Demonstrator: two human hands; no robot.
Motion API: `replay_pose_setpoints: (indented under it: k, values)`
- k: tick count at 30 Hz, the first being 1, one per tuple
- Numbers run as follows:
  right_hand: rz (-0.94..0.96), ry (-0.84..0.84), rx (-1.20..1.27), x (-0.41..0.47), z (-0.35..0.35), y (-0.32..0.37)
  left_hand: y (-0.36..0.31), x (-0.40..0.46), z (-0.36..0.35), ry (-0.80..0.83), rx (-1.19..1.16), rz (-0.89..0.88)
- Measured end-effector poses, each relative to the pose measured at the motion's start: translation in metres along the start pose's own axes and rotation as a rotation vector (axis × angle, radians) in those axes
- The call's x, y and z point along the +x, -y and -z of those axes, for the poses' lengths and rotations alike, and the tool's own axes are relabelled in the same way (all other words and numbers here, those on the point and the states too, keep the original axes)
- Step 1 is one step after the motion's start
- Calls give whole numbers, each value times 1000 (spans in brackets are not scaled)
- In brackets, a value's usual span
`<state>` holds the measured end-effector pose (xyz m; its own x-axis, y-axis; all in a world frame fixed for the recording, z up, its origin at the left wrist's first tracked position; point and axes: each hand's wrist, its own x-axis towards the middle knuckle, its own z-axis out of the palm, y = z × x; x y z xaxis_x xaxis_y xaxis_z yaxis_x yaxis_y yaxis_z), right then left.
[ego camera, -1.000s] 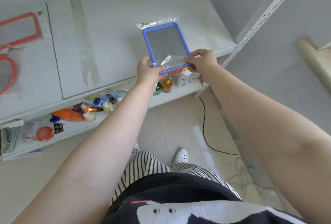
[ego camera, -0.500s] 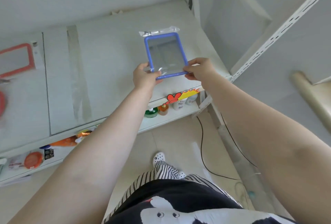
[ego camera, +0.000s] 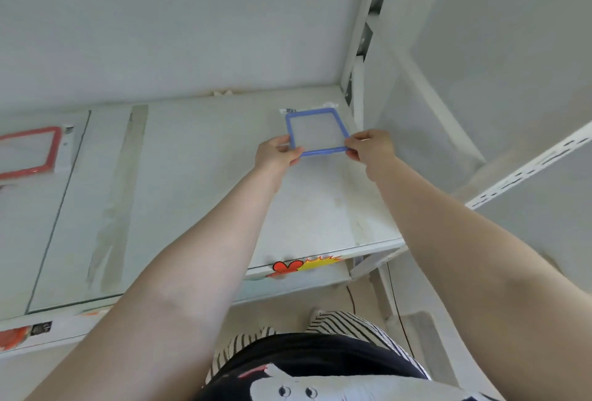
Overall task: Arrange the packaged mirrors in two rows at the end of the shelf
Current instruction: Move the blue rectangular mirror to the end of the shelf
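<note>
Left hand (ego camera: pixel 278 154) and right hand (ego camera: pixel 371 146) pinched near corners of blue-framed packaged mirror (ego camera: pixel 315 133), far right end of shelf (ego camera: pixel 198 176).

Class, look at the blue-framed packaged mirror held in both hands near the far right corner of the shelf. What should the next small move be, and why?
Probably lower the blue-framed mirror flat and let go. The left hand and right hand pinch its near corners, and its far edge already sits close to the shelf's back right corner, where a row could begin. The red-framed mirror lies far left, yet to be brought over.
</note>
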<state>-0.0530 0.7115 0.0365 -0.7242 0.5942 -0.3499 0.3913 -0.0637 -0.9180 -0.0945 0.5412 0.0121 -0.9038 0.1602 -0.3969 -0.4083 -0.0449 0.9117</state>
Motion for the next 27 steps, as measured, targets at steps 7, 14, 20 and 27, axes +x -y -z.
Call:
replay_pose_setpoints:
  k: [7, 14, 20, 27]
  values:
    - [23, 89, 10, 70, 4, -8, 6, 50, -26, -52, 67, -1]
    - [27, 96, -76, 103, 0, -32, 20, 70, -42, -238, 403, -85]
    - [80, 32, -222, 126, -7, -49, 29, 78, -53, -308, 424, -133]
    - [101, 8, -377, 135, -12, -51, 41, 90, -54, -322, 568, -160]
